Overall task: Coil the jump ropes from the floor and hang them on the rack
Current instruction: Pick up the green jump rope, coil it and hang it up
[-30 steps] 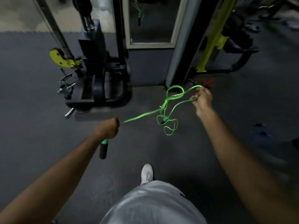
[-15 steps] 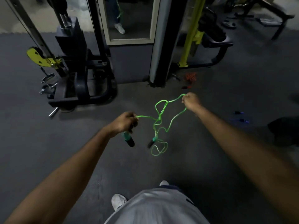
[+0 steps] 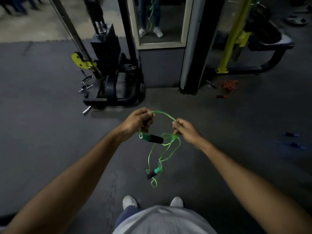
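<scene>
Between left hand (image 3: 135,121) and right hand (image 3: 186,131), green jump rope (image 3: 152,139), fingers (image 3: 177,124) tight around it.

The thin green jump rope (image 3: 166,115) vanished inside the curled left hand (image 3: 136,120) and right hand (image 3: 185,130). Two small blue objects (image 3: 290,134) on the dark floor (image 3: 50,132) were too blurred to identify.

Dim gym: dark grey rubber floor (image 3: 42,132), black cable machine (image 3: 111,73), framed mirror (image 3: 160,22), yellow-posted bench machine (image 3: 236,39).
</scene>
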